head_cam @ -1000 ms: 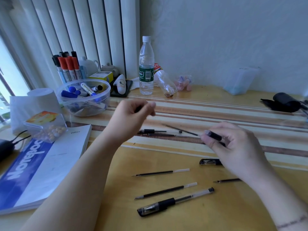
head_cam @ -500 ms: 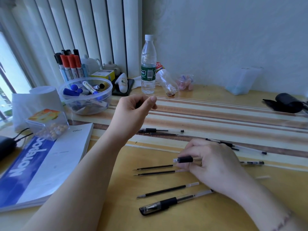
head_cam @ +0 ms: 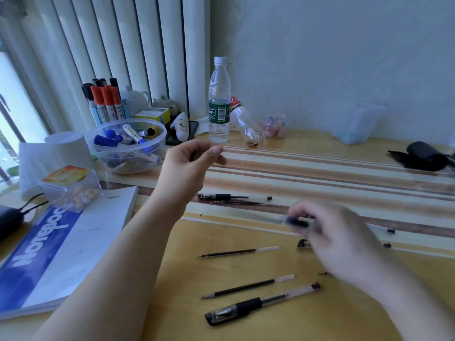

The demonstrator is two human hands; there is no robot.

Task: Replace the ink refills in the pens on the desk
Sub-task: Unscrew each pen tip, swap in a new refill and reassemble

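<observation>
My left hand point(head_cam: 189, 166) is raised over the desk's middle, its fingertips pinched on a small dark pen part point(head_cam: 193, 156). My right hand point(head_cam: 342, 239), blurred by motion, grips a clear pen barrel point(head_cam: 275, 219) with a black grip, which points left. Two loose refills lie on the desk, one point(head_cam: 238, 252) just left of that hand and another point(head_cam: 246, 287) nearer me. A capped pen point(head_cam: 261, 304) lies nearest me. Farther back, another pen point(head_cam: 234, 197) lies with a thin refill point(head_cam: 248, 203) beside it. A black cap point(head_cam: 302, 243) shows under my right hand.
A notebook point(head_cam: 61, 244) and a box of candy point(head_cam: 70, 190) lie at the left. A clear bowl of markers point(head_cam: 128, 153) and a water bottle point(head_cam: 219, 102) stand at the back. A black pouch point(head_cam: 421, 157) lies far right. Small black bits point(head_cam: 390, 231) sit right of my hand.
My right hand has lifted up and right from the loose refills, still holding the barrel. One of the two refills that lay side by side is gone from there. My left hand stays raised.
</observation>
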